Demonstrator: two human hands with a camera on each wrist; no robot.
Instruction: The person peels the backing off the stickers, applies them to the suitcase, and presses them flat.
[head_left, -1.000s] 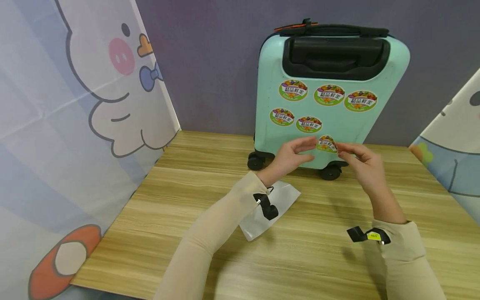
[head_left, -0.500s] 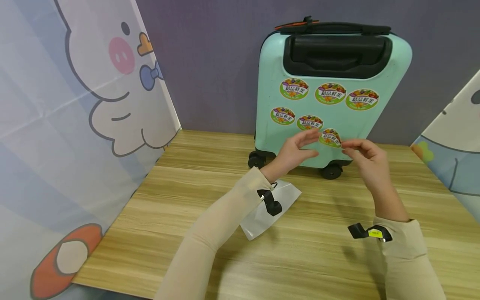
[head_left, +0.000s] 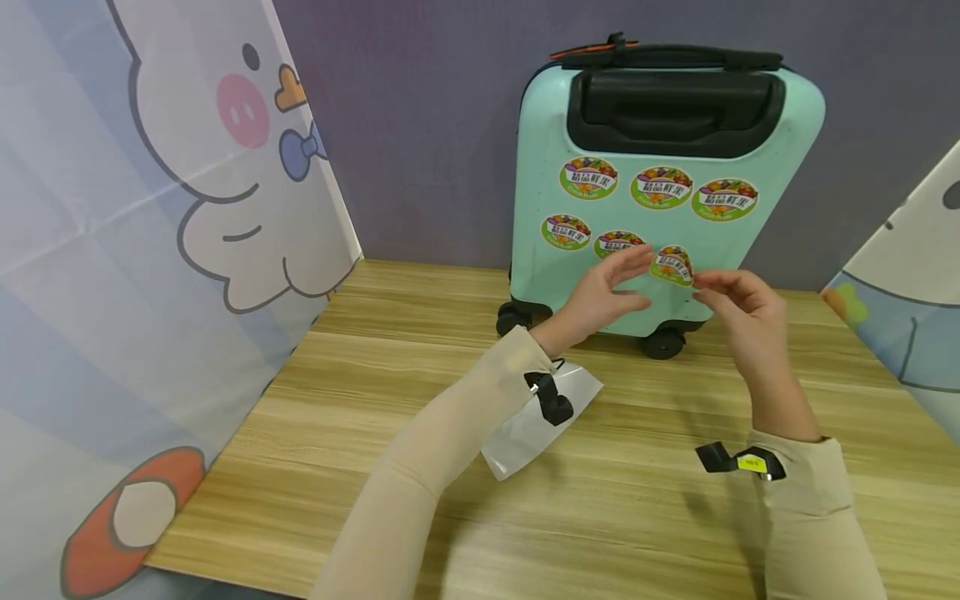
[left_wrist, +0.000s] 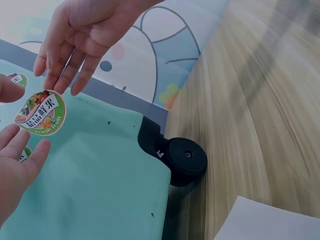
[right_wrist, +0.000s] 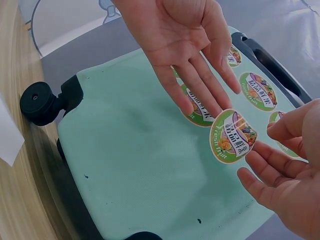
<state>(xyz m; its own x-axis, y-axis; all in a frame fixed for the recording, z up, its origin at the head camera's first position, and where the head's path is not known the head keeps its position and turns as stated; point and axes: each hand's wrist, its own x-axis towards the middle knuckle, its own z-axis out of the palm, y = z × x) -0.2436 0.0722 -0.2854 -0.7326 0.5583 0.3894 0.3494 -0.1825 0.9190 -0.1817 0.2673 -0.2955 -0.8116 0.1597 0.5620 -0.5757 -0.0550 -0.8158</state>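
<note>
An oval fruit sticker with a green lower edge is held just in front of a mint-green suitcase. My right hand pinches its right edge between thumb and fingers. At the sticker's left edge is my left hand, its fingers extended and its thumb apart. The fingertips are close to or touching the edge; I cannot tell which. Both wrist views show the sticker slightly bent between the two hands. Matching stickers are on the suitcase: a row of three, including a top-left sticker, and two below, one partly hidden by my left hand.
The suitcase stands upright on a wood-grain table against a grey backdrop, on black wheels. A white glossy sheet lies on the table, partly beneath my left forearm. Cartoon-printed cloths hang at both sides.
Both hands have moved up and to the right with the sticker, which now sits beside the lower row's second sticker. My right hand keeps its pinch throughout.
</note>
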